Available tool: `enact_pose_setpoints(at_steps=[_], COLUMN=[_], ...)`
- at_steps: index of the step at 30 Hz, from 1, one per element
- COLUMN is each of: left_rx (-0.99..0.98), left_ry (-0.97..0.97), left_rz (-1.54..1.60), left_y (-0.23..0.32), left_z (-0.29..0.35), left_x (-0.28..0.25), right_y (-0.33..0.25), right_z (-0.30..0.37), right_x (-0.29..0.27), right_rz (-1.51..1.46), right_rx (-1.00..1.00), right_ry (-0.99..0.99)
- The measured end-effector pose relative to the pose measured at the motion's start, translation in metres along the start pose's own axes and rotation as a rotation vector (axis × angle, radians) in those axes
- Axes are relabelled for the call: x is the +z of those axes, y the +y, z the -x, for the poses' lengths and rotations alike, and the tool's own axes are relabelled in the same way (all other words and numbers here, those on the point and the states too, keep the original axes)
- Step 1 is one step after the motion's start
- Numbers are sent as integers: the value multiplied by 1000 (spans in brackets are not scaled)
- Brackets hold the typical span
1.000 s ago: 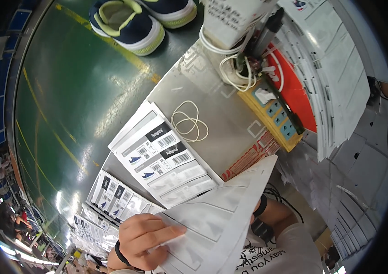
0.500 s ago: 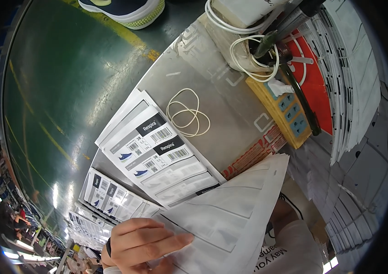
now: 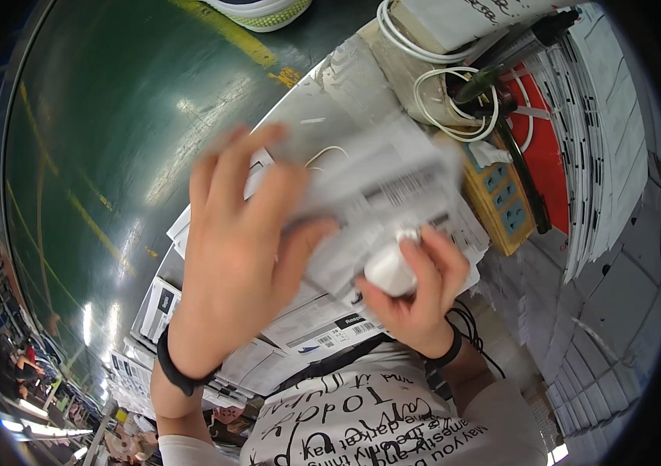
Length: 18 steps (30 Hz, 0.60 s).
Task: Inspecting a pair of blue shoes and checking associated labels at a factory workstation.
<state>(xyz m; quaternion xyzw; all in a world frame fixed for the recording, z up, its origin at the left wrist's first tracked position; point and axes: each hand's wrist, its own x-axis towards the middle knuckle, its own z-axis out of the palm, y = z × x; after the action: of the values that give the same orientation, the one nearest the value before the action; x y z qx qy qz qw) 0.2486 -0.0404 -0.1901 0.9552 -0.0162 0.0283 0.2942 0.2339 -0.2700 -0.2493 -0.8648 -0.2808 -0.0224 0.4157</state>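
My right hand (image 3: 427, 291) is closed around a small rounded white object (image 3: 389, 271) whose exact kind I cannot make out. It is over a stack of printed shoe label sheets (image 3: 322, 334). A motion-blurred label sheet (image 3: 400, 182) lies tilted between my hands. My left hand (image 3: 237, 241) is at that sheet's left edge, fingers and thumb spread apart and blurred. A pale rubber band (image 3: 330, 154) shows partly beyond the sheet; the rest of it is covered.
A yellow power strip (image 3: 507, 203) lies to the right, beside a pen holder with coiled white cable (image 3: 455, 105). Further right stand stacked papers (image 3: 579, 147). Part of a sports shoe (image 3: 268, 14) shows on the green surface (image 3: 113, 116) at the far side.
My right hand has come into view holding the white object. My left hand has moved up and forward with fingers spread. The lifted sheet has shifted away from me and covers most of the rubber band.
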Motion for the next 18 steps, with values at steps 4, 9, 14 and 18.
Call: enact_pose_setpoints(at_steps=[4, 9, 14, 18], left_rx=[-263, -319, -395, -304], left_ry=[-109, -28, -46, 74], left_rz=[-123, 81, 62, -95], left_y=[-6, -16, -27, -24], left_z=[-3, 14, 29, 39], left_x=[16, 9, -4, -5], right_y=[0, 5, 6, 6], right_z=[-21, -26, -28, -30], right_x=[4, 4, 6, 6], right_rz=[-6, 30, 49, 82], right_rx=[84, 99, 104, 83], right_ry=[-41, -5, -3, 2])
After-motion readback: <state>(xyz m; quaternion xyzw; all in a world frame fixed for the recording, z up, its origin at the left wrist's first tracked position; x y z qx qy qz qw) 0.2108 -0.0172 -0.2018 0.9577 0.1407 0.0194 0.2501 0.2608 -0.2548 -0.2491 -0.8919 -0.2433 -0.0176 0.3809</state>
